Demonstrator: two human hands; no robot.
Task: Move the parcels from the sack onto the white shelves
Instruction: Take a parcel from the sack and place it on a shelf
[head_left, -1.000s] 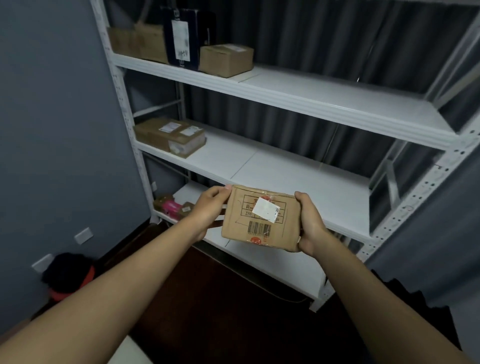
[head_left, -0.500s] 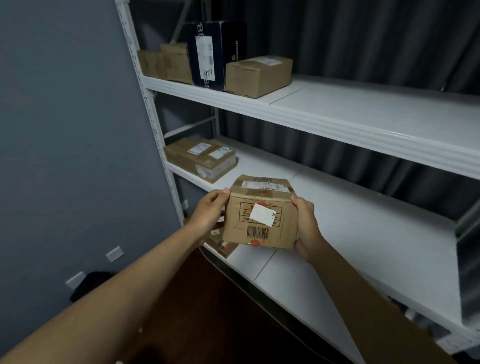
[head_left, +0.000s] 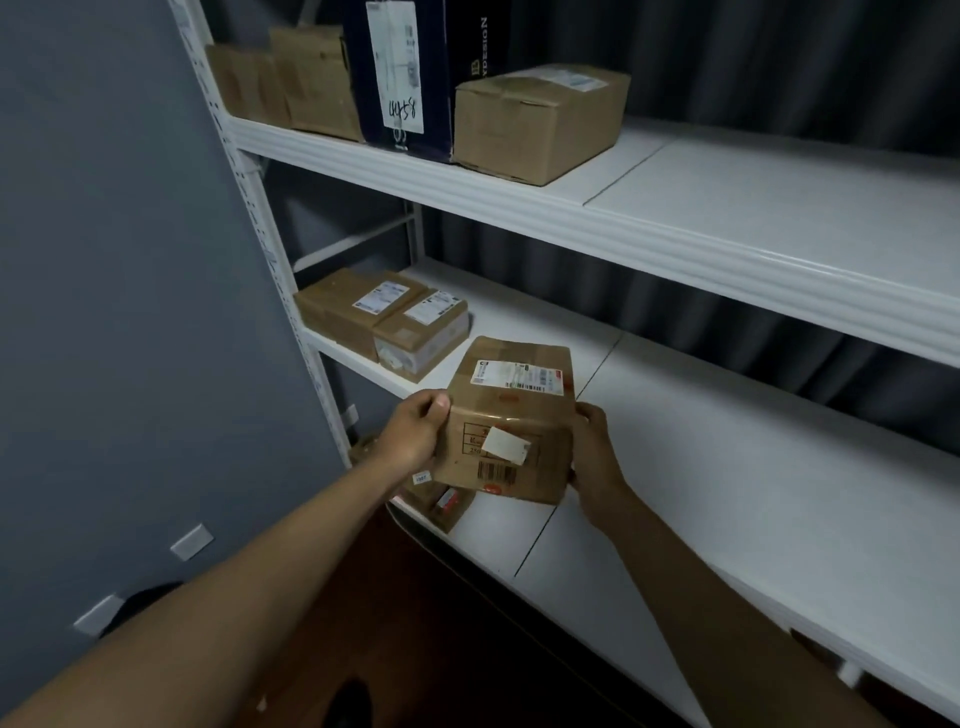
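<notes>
Gripped by left hand (head_left: 415, 439) and right hand (head_left: 595, 460), the parcel (head_left: 511, 421) had been brought over the middle shelf (head_left: 727, 467); placement judged imminent.

A grey wall (head_left: 104, 312) with white outlet plates (head_left: 191, 542) stands left of the fingers; dark curtains (head_left: 779, 67) hang beyond them.

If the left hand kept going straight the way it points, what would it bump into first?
Probably the two flat brown parcels at the left end of the middle shelf. The left hand grips the held box and points up and forward toward them. Depth is hard to judge from this single view.
</notes>
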